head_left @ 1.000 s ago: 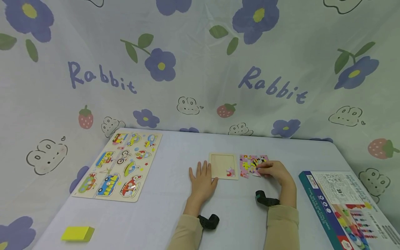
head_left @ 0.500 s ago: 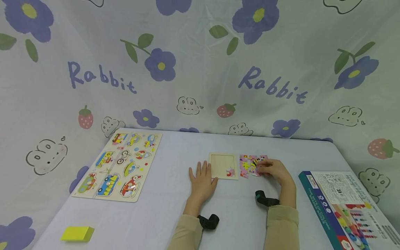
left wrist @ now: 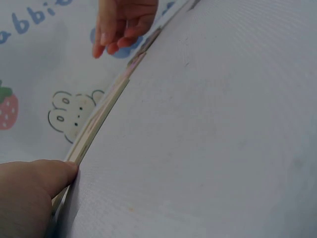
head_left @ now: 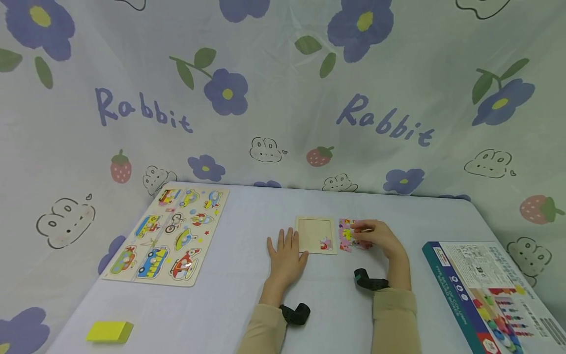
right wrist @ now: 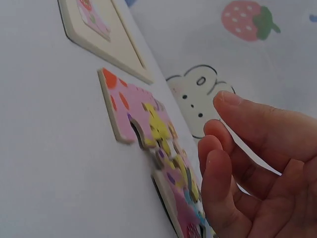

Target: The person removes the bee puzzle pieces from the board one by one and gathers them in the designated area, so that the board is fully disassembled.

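My left hand (head_left: 285, 260) lies flat with fingers spread, touching the left side of a shallow wooden puzzle tray (head_left: 313, 233). In the left wrist view its thumb rests against the tray's edge (left wrist: 101, 116). One pink jigsaw piece (head_left: 326, 243) sits in the tray's lower right corner. Just right of the tray lie several pink and yellow jigsaw pieces (head_left: 346, 237), close together. Above them hovers my right hand (head_left: 381, 238), hiding their right part. Seen from the right wrist, its fingers (right wrist: 218, 173) are loosely bent and nothing shows between them and the thumb.
A wooden board of vehicle pictures (head_left: 177, 236) lies at the left. Near the front left is a yellow block (head_left: 109, 332). A boxed set (head_left: 486, 290) lies at the right, beyond the right forearm. A patterned curtain (head_left: 283, 98) hangs behind the table.
My right hand has moved left and slightly up over the jigsaw pieces, covering more of them. The left hand and the tray have stayed in place.
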The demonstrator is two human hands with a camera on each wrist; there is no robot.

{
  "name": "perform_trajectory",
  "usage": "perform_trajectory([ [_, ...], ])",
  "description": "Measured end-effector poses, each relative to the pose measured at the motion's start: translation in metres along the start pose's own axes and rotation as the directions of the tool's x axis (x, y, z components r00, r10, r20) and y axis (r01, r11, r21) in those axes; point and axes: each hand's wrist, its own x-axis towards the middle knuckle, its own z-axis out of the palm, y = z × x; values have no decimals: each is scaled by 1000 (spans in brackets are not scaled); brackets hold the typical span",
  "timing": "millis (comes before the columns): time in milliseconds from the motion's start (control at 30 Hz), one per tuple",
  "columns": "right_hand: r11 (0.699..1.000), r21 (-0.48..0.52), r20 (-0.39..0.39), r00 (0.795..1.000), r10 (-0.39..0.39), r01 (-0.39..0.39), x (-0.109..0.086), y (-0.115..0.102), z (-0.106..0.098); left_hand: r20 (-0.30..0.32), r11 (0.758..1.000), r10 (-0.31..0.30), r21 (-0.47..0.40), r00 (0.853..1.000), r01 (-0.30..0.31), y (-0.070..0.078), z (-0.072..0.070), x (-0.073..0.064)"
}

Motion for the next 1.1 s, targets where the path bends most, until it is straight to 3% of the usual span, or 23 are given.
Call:
perform_trajectory([
  [167,999,-4,36,999,-37,37,4,-4,8,-3,1000,-1,0,1000,1,0,0,0],
  [400,999,-5,40,999,-32,32,8,-8,18,-15,1000,6,1,1000,-6,0,1,0],
  [567,999,-1,93,995,-38,38,10,-14,26,-16,1000,4,5,1000,-4,0,0,0],
  [833,990,-109,136,987,-79,94,15,-20,42,-10,1000,3,9,1000,-3,-1,2,1],
  [1100,985,-134,164,983,-83,105,17,-24,52,-18,1000,9,9,1000,-9,-2,4,1],
])
